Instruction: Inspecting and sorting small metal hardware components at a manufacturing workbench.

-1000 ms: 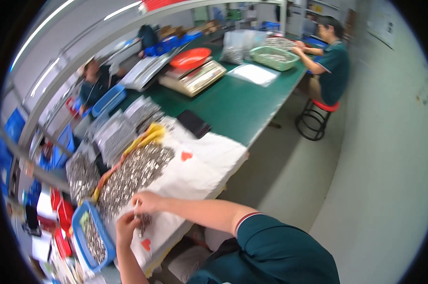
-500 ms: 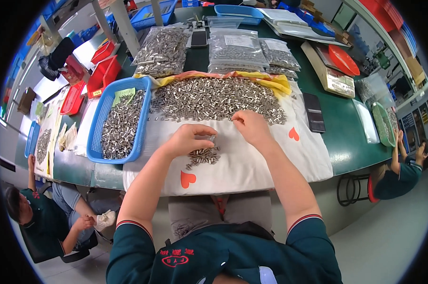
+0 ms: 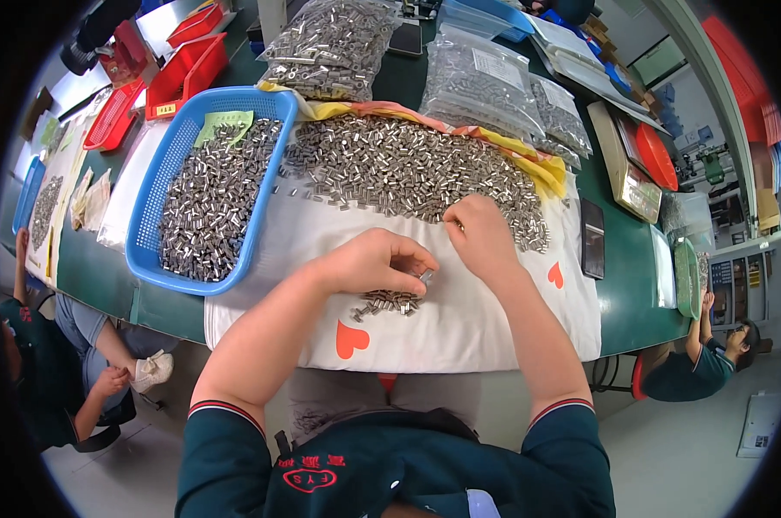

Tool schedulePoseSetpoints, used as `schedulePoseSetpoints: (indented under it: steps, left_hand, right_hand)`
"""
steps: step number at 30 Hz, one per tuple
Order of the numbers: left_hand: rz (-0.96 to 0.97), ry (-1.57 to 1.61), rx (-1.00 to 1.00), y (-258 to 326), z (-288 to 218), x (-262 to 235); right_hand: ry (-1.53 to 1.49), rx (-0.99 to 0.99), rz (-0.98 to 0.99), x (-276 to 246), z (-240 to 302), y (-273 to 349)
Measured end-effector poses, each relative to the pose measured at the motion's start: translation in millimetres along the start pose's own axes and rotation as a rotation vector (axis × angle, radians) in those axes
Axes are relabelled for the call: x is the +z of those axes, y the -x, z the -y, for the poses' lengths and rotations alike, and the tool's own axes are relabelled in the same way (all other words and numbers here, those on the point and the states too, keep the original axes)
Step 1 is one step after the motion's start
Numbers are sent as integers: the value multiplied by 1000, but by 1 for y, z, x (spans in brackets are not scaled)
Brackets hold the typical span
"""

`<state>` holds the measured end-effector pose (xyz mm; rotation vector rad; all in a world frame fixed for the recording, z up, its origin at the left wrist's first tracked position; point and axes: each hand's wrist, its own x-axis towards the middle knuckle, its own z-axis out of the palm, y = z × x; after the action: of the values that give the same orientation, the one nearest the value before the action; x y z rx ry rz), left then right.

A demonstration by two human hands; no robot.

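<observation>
A broad heap of small silvery metal cylinders (image 3: 408, 168) covers the far half of a white cloth with red hearts (image 3: 287, 298). My right hand (image 3: 484, 237) is at the heap's near edge, its thumb and fingers pinched; what they hold, if anything, is too small to tell. Closer to me, my left hand (image 3: 377, 262) curls with thumb and fingers around a small shiny grey piece (image 3: 426, 276), partly hidden by the fingers. Just below that hand lies a smaller pile of the same cylinders (image 3: 380, 305). A rolled yellow-and-red cloth edge (image 3: 541, 175) borders the heap.
At left stands a blue basket (image 3: 140, 233) of cylinders. Behind are filled plastic bags (image 3: 481, 82), with a dark wallet-like case (image 3: 592, 237) and a scale (image 3: 628, 164) at right. Two co-workers sit to the left (image 3: 45, 371) and right (image 3: 688, 367).
The whole view has shifted and tilted, bringing the table closer. Both hands keep nearly the same places over the cloth, the left one's fingers slightly more spread from the thumb.
</observation>
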<state>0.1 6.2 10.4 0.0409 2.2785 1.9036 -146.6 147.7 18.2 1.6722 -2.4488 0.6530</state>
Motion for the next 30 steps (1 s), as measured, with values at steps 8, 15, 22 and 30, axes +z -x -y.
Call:
schedulePoseSetpoints:
  steps: [8,15,22,30]
  left_hand:
    - [-228,549,44,-10,19,-10]
    - [-279,561,34,-12,15,-10]
    - [-250,557,25,-12,14,-11]
    - [-333,488,33,-10,17,-7]
  right_hand:
    - [-881,378,-12,-3,22,3]
    - [-795,237,51,-7,29,8]
    - [-742,209,10,-3,29,9]
    - [-483,41,-157,4,39,11]
